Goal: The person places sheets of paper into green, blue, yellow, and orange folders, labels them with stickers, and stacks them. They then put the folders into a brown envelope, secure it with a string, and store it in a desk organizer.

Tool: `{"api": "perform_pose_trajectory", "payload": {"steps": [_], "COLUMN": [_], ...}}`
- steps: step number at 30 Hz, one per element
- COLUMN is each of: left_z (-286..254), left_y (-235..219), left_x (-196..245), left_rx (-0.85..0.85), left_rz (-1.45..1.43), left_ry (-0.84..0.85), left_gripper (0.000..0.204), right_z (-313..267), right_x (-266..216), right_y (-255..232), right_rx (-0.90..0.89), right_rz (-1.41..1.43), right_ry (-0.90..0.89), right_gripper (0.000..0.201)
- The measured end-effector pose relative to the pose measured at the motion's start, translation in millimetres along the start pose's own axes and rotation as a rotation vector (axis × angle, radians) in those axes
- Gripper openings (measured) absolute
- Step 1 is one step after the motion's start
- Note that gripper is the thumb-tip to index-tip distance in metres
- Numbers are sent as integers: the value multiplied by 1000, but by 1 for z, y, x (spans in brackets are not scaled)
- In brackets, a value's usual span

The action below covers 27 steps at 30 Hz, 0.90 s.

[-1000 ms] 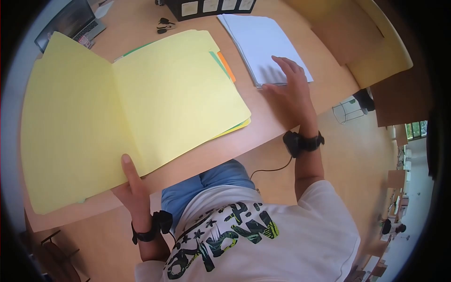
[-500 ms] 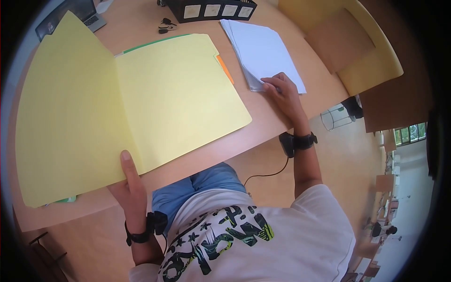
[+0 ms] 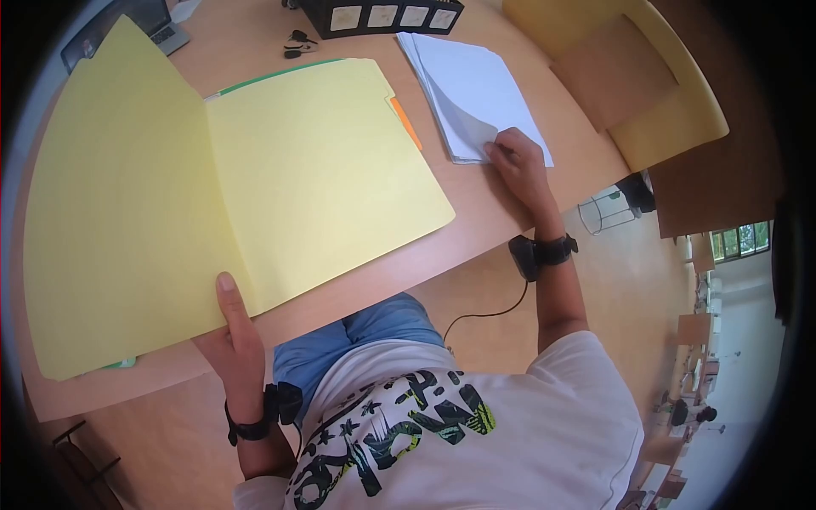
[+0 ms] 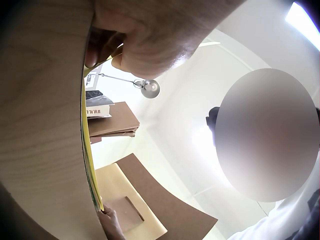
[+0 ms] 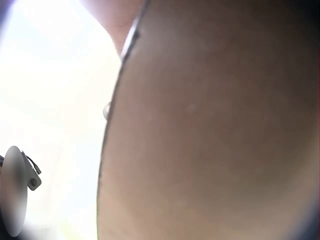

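An open yellow file folder (image 3: 331, 187) lies on the table, its left cover (image 3: 127, 212) tilted up from the crease. My left hand (image 3: 236, 344) grips the near edge of that cover beside the crease, thumb on top and fingers hidden beneath. In the left wrist view, the left hand (image 4: 155, 40) is at the table edge with its fingers curled at the yellow folder edge. To the right is a stack of white paper (image 3: 506, 93). My right hand (image 3: 520, 166) pinches the near corner of a top sheet (image 3: 463, 127), which curls up off the stack.
An orange tab (image 3: 406, 123) and a green edge (image 3: 276, 76) show beneath the folder. Behind stand a black organizer box (image 3: 382, 17), small black key-like things (image 3: 299, 44) and a laptop (image 3: 161, 32). A yellow panel (image 3: 697, 119) borders the table's right side.
My right hand was spread over the paper stack; it has closed on the near corner and raised the sheet into a curl. The left hand keeps its grip on the folder cover.
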State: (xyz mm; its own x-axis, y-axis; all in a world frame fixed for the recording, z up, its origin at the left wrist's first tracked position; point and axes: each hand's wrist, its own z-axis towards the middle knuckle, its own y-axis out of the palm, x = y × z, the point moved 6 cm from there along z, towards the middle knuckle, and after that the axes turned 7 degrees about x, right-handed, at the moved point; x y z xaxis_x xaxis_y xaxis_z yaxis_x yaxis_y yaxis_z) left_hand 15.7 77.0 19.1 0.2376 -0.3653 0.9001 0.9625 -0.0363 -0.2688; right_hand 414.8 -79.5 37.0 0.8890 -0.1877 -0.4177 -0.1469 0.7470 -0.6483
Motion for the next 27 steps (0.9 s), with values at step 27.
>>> {"api": "perform_pose_trajectory", "payload": {"steps": [27], "left_z": [5], "left_y": [-1], "left_x": [17], "left_rx": [29], "left_rz": [-117], "left_ry": [250], "left_gripper": [15], "right_z": [-28], "right_x": [-264], "right_y": [102], "right_rx": [-597], "right_rz": [49], "right_ry": [-767], "right_gripper": [13]}}
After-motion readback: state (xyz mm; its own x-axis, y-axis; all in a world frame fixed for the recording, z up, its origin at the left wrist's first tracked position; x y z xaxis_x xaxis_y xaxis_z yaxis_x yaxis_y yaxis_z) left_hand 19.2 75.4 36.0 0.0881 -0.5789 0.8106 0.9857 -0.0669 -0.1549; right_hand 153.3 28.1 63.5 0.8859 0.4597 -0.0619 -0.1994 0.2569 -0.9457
